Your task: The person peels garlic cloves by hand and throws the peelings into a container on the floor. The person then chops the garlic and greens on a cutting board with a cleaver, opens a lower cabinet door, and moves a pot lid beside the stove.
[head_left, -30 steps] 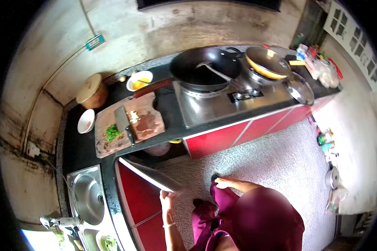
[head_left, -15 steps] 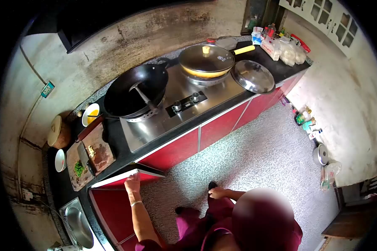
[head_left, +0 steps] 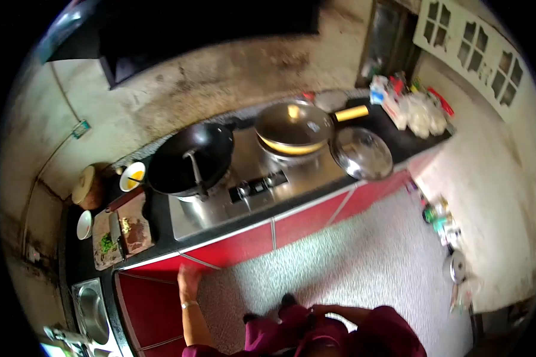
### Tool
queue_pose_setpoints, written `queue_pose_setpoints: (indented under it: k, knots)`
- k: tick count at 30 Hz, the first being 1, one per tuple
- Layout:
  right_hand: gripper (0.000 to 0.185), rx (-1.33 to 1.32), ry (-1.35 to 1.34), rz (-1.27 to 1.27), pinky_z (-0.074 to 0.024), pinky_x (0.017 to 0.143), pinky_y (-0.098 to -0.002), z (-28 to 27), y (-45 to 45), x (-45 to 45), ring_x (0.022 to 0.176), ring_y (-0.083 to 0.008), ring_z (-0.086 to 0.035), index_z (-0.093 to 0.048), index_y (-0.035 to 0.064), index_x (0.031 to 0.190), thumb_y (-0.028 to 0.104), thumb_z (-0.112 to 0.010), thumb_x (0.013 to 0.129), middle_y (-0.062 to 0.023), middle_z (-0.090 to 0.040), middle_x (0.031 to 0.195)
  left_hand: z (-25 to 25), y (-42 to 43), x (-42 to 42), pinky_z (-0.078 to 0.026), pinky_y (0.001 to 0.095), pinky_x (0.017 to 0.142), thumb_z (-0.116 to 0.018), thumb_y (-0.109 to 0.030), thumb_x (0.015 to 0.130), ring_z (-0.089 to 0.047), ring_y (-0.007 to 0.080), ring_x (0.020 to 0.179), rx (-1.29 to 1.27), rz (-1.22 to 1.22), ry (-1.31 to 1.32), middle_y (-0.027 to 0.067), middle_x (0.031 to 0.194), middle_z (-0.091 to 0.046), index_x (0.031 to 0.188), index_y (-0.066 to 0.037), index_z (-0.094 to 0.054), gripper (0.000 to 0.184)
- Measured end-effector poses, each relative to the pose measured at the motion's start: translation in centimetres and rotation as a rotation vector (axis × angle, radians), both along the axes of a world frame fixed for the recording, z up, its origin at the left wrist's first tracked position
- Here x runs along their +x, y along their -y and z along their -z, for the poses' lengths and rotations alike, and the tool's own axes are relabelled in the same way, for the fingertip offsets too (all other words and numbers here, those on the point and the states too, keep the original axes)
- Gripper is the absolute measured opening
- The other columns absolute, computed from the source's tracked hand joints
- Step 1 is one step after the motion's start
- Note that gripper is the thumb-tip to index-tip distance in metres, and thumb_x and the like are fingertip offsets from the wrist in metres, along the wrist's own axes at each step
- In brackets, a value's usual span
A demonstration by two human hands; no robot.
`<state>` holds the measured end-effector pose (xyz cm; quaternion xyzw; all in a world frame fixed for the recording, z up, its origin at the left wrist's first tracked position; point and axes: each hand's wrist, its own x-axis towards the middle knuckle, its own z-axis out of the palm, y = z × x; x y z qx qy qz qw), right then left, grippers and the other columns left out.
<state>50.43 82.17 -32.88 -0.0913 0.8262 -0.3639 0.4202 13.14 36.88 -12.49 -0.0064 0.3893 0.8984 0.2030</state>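
My left hand [head_left: 189, 281] is against the red cabinet door [head_left: 205, 253] under the counter's left part, its fingers smeared by motion. The door appears closed, level with the cabinet front. My right hand [head_left: 323, 309] is low by my thigh, its fingers not distinct. Above the left hand, a wooden cutting board [head_left: 138, 233] bears a cleaver [head_left: 115, 228], chopped greens [head_left: 106, 242] and pale chopped bits [head_left: 125, 225]. A black wok [head_left: 187, 157] with a ladle [head_left: 195, 169] in it sits on the left burner.
A lidded frying pan [head_left: 293, 126] is on the right burner, with a metal lid [head_left: 361, 153] beside it. A bowl of beaten egg [head_left: 132, 177], a white bowl [head_left: 84, 225] and a sink [head_left: 90, 309] are at left. Bottles [head_left: 436, 213] and a pot [head_left: 455, 266] line the right wall.
The cabinet door has swung from ajar to apparently closed, my left hand moving with it. The camera view has tilted up, so the counter appears lower. My right hand stays near my leg.
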Motion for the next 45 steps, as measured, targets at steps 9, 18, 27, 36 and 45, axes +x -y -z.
queue_pose_setpoints:
  k: [9,18,27,36,45]
  knots:
    - [0.032,0.072,-0.413,-0.426,-0.0485,0.062,-0.0432,-1.9,2.8,-5.8,0.065,-0.0305,-0.061,-0.063,0.0058,0.071,0.034,-0.069,0.057,-0.016,-0.059,0.065,10.2,-2.5,26.2,-0.041,0.0283,0.05,-0.046,-0.027,0.088,-0.05,0.0145,0.057,-0.735,0.558,0.419,0.0004,0.071,-0.053,0.084,-0.012,-0.057,0.019]
    - [0.019,0.161,-0.264,0.175,-0.0458,0.057,-0.0377,-17.3,1.9,-12.9,0.061,-0.023,-0.06,-0.064,0.0027,0.066,0.021,-0.06,0.063,-0.0149,-0.061,0.065,10.1,2.7,27.0,-0.044,0.03,0.055,-0.051,-0.025,0.085,-0.053,0.0164,0.062,-0.784,0.68,0.587,0.0027,0.075,-0.054,0.092,-0.008,-0.057,0.019]
    - [0.005,-0.177,-0.78,1.282,-0.0426,0.052,-0.0213,-33.8,-20.1,-24.7,0.06,-0.0042,-0.05,-0.06,0.0067,0.08,0.007,-0.064,0.077,0.0025,-0.057,0.071,11.8,-3.9,21.3,-0.043,0.0275,0.045,-0.053,-0.013,0.083,-0.053,0.0156,0.053,-0.647,0.504,0.694,0.0048,0.064,-0.053,0.093,-0.004,-0.056,0.015]
    - [0.063,0.369,-1.01,1.268,-0.04,0.093,-0.0396,-41.3,-43.3,-32.9,0.109,-0.0351,-0.049,-0.043,0.0073,0.127,0.024,-0.069,0.072,-0.0228,-0.049,0.12,-2.8,-35.7,10.6,-0.049,0.0261,0.06,-0.053,-0.006,0.083,-0.059,0.0151,0.069,-0.641,0.63,-0.1,0.0121,0.086,-0.063,0.121,0.001,-0.046,0.039]
    - [0.06,0.603,-0.759,0.874,-0.0401,0.091,-0.0458,-42.0,-49.0,-38.6,0.107,-0.038,-0.05,-0.044,0.0188,0.127,0.032,-0.067,0.073,-0.0185,-0.043,0.125,-12.7,-55.0,8.3,-0.047,0.0264,0.073,-0.053,-0.004,0.086,-0.056,0.014,0.082,-0.425,0.752,-0.17,0.0095,0.094,-0.061,0.12,-0.001,-0.047,0.035]
